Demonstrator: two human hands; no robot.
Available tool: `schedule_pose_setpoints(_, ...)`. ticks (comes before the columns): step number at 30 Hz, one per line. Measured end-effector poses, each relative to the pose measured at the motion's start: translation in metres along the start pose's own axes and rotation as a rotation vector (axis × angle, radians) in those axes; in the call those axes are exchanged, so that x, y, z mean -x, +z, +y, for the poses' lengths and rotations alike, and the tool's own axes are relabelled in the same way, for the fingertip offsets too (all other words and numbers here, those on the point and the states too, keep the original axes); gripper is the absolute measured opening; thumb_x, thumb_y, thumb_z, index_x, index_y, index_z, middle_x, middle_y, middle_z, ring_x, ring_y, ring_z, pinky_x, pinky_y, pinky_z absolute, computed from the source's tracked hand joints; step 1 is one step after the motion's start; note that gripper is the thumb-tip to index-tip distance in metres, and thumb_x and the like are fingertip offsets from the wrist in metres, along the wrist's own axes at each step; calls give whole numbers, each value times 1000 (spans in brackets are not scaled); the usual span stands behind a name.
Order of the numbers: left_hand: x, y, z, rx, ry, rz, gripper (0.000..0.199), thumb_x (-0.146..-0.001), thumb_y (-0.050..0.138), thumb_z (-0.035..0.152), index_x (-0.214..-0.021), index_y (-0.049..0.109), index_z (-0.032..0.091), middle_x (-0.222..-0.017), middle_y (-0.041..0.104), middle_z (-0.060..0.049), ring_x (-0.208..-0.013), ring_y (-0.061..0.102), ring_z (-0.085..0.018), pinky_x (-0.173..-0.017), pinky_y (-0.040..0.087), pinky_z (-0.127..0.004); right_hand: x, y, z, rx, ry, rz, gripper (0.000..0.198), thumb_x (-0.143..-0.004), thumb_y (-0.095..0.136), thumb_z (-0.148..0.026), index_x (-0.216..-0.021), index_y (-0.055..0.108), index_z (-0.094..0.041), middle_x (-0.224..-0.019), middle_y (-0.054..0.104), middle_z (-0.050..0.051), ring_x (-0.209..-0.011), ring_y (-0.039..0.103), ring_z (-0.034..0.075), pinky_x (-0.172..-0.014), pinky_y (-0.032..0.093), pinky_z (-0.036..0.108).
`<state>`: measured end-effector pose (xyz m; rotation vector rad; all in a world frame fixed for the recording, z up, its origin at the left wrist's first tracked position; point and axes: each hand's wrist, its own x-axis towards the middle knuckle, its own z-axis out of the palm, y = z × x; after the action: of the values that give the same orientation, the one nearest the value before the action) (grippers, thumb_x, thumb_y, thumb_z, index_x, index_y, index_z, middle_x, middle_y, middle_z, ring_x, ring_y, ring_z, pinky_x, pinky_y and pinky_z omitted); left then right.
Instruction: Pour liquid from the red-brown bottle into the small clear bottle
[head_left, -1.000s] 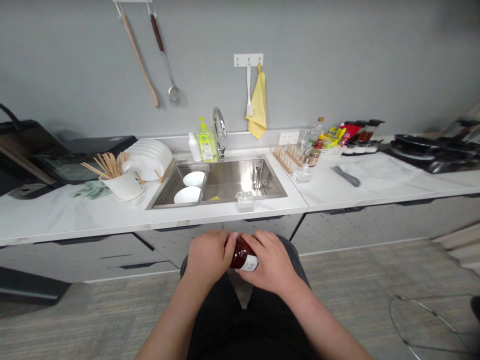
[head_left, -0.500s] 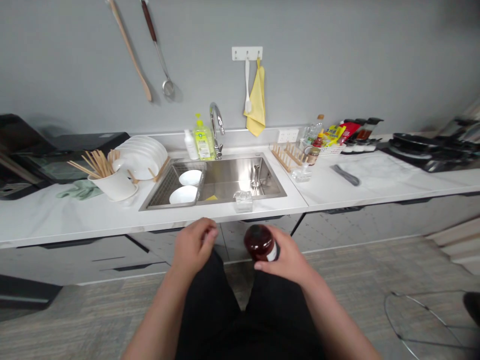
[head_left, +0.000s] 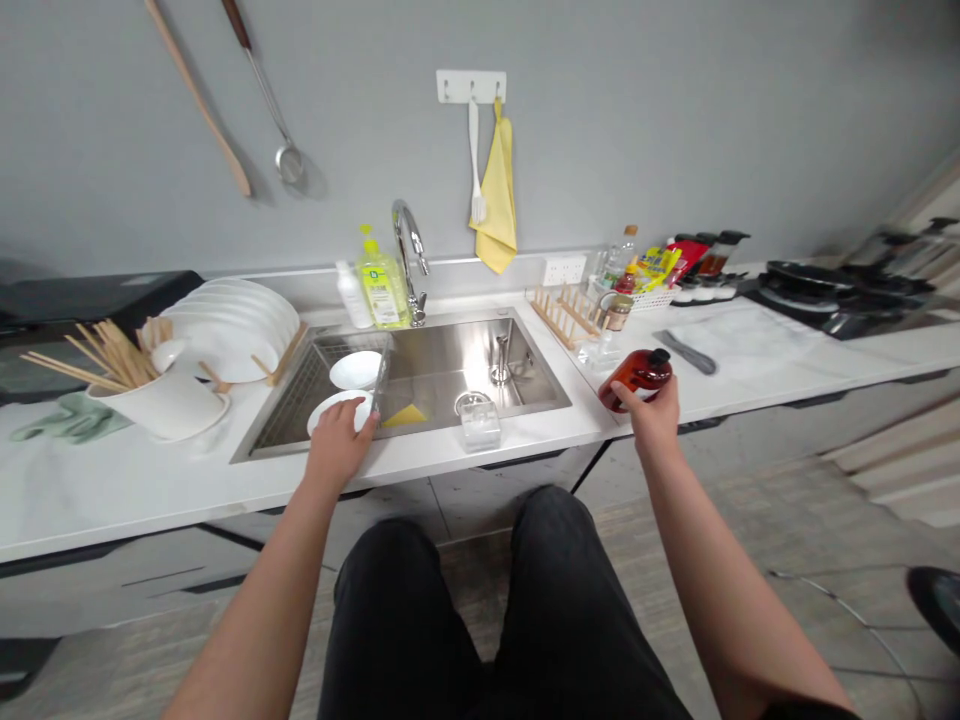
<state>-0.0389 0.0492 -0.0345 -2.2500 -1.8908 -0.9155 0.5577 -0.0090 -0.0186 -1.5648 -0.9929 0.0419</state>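
Observation:
My right hand is wrapped round a dark red-brown bottle with a black cap and a pale label. The bottle is tilted, its cap toward the right, over the front part of the counter to the right of the sink. My left hand rests at the sink's front edge with fingers stretched out and slightly apart. Its fingertips overlap the nearer white bowl in the rack; whether they touch it I cannot tell. A second white bowl sits just behind.
The steel sink holds a yellow sponge. A clear box stands on its front rim. White plates and a chopstick holder stand left. A wooden rack, a jar and grey tongs lie right.
My right hand has carried the bottle from above my lap up and right, over the counter. My left hand has moved forward and left to the sink edge, its fingers now stretched out.

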Motion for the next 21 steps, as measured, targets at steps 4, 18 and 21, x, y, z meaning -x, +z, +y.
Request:
schedule_pose_setpoints(4,7,3,-2,-30,70,8,60,-112,49,63,-142,71,16,-142,74,-25,-142,63,-44,-126,46,-61,-8,17,13,54,91,50,89,-69,94,-65,-139,65,-19,-116,74,7,-84,58,22,-87,53,42)
schedule_pose_setpoints(18,7,-5,0,-13,-33,18,64,-112,48,67,-135,77,16,-133,79,-22,-135,67,-45,-122,51,-61,-37,32,44,139,124,142,77,-67,95,-55,-129,64,-20,-109,68,2,-85,58,21,-94,55,44)
schedule_pose_setpoints(21,7,-5,0,-9,-43,2,63,-112,49,67,-135,78,15,-133,79,-22,-134,67,-46,-121,52,-61,-55,26,54,182,158,141,80,-64,98,-56,-128,65,-20,-105,68,1,-83,58,22,-92,56,45)
